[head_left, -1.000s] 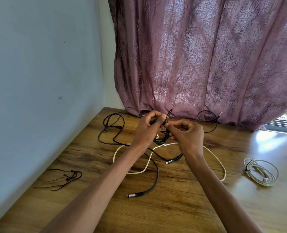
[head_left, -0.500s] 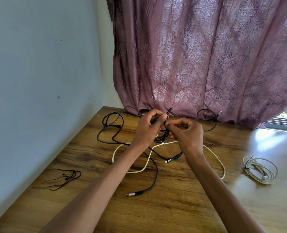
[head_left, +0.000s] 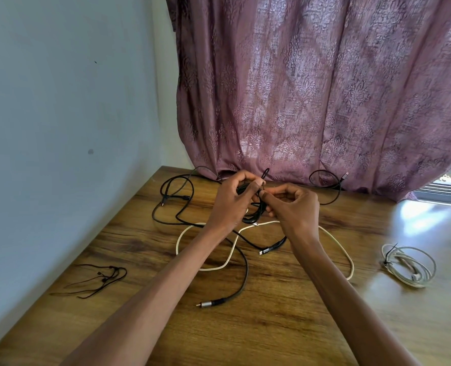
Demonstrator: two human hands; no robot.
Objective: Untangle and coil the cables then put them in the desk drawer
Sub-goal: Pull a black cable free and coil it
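Head view: both hands' fingers pinch black cable tangle (head_left: 253,210) (raised above desk (head_left: 271,313)).

My black cables (head_left: 253,210) hang knotted between my fingers above the desk; a cream cable (head_left: 229,256) sprawls loose beneath.

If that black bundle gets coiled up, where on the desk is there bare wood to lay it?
Bare wood shows along the near edge of the desk, below the metal plug, and between the loose white cable and the tied white coil. The middle, under both hands, is crowded with the black cables.
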